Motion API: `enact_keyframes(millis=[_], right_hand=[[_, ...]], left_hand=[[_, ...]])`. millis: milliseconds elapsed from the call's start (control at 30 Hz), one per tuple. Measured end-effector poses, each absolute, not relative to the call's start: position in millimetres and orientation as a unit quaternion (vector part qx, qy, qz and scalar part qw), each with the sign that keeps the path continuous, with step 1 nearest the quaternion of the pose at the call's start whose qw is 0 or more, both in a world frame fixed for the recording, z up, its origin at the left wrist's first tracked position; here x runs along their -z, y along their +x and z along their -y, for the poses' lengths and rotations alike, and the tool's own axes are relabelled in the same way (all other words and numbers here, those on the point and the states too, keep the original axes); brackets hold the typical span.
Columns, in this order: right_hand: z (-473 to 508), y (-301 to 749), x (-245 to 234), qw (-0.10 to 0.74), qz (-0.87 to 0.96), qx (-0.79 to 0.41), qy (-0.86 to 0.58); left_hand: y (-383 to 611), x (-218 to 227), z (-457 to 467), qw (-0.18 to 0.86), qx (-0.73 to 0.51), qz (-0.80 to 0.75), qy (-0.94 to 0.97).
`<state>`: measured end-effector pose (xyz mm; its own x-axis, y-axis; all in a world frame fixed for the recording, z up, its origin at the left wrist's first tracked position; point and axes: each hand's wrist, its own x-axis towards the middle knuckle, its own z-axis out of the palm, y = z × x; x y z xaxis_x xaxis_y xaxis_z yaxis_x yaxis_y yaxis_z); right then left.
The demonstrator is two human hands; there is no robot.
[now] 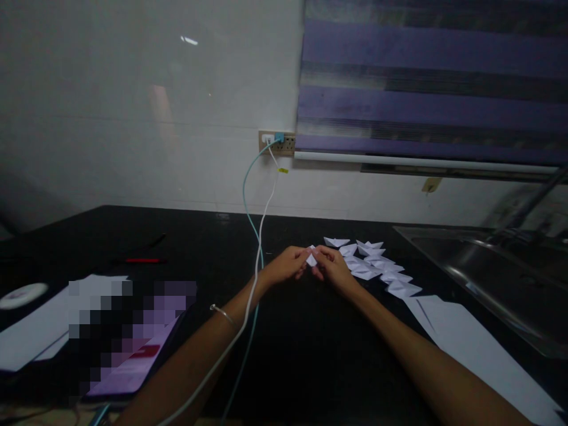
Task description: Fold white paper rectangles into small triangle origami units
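Note:
Between my two hands is a small piece of folded white paper [312, 257], diamond-shaped from here. My left hand [289, 264] pinches its left side, and my right hand [331, 266] grips the right side. The fingers cover part of its edges. Just beyond and to the right of my right hand, several folded white paper boats [364, 267] sit in loose rows on the black countertop [306, 355].
White paper sheets [470, 337] lie at the right, beside a metal sink [497, 278]. At the left are more sheets [31, 328], a tablet-like screen [128, 378] and a red item [142, 260]. A white cable [255, 278] and a teal cable [245, 183] run from the wall socket [288, 144] across my left arm.

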<state>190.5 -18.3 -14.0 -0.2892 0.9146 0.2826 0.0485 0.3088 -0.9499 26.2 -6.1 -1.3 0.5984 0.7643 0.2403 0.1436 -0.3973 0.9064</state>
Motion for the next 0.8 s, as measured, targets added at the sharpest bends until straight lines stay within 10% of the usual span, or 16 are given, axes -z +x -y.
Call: enact_keyframes(millis=[800], right_hand=[[17.9,194.6,3.7,0.604,0.587,-0.357,-0.404]], left_hand=[[30.2,-5.8,2.0,0.324,-0.511,-0.386,0.696]])
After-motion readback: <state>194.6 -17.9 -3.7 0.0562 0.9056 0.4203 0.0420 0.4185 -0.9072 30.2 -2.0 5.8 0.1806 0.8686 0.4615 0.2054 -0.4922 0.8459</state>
